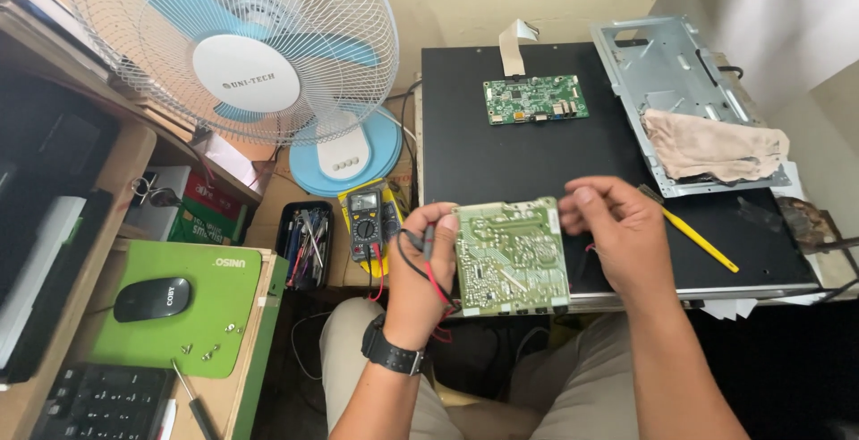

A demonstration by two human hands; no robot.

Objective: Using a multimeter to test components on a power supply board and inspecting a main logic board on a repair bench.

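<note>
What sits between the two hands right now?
In the head view, a pale green circuit board, solder side up, lies between the left hand and the right hand; the left hand also holds probe leads.

Pale green circuit board [512, 256] is held up off the black panel, solder side facing the camera, roughly upright. Thin red and black probe leads [428, 261] hang just left of it.

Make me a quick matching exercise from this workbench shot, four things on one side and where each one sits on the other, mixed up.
1. circuit board
2. multimeter
3. mouse
4. cloth

A. on the green mat
B. on the metal chassis
C. between the left hand and right hand
D. below the fan

Pairs: 1-C, 2-D, 3-A, 4-B
</note>
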